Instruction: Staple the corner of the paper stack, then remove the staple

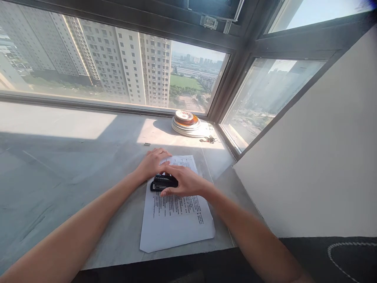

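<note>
Black stapler (159, 183) lies across the printed paper (176, 234) on the grey sill (118, 236), partly hidden by the right hand (186, 181), which is half-curled around it, thumb and fingers parted; the left hand (153, 162) rests loosely open on the paper's upper-left edge. One stapler shows, but the sheets cannot be counted; beyond sit one small metallic strip (147, 144) and one stack of round items (186, 125) near the window corner.

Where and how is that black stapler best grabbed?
Probably grip the black stapler across its narrow body near the right end, from above and the right: it lies flat, sideways across the paper, and the right hand spans it there.
</note>
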Demonstrator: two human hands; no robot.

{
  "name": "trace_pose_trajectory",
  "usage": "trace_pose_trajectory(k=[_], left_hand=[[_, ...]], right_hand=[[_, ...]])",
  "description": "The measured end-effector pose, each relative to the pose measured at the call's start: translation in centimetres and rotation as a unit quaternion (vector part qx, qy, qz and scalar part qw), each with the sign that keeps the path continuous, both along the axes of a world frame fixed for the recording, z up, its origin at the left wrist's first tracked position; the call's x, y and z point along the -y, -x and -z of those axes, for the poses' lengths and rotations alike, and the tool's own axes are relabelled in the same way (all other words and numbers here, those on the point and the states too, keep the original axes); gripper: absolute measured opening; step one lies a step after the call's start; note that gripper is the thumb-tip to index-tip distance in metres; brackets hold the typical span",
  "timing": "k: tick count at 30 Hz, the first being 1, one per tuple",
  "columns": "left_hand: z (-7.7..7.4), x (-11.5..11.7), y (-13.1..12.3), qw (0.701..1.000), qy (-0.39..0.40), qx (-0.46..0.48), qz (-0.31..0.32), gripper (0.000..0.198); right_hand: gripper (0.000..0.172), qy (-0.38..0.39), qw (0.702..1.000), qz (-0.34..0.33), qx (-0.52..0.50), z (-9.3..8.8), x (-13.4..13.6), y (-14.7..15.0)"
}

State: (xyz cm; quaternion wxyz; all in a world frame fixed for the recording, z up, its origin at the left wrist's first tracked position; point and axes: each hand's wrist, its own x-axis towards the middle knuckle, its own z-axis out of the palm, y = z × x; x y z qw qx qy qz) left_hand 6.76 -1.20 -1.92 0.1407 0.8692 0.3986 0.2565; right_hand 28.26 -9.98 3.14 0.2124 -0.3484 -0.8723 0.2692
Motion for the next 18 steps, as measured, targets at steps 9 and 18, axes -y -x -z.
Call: trace_pose_trajectory(k=[9, 18], left_hand=[[0.4, -0.7, -0.1, 0.999, -0.017, 0.021, 0.040, 0.030], [-0.9, 0.1, -0.3, 0.984, -0.035, 0.165, 0.049, 0.032]], right_hand=[[0.021, -0.105, 0.972, 0.210, -0.024, 3.0, -6.1, -3.8], [0.036, -0.109, 0.978, 0.176, 0.011, 3.6, -6.2, -2.1]])
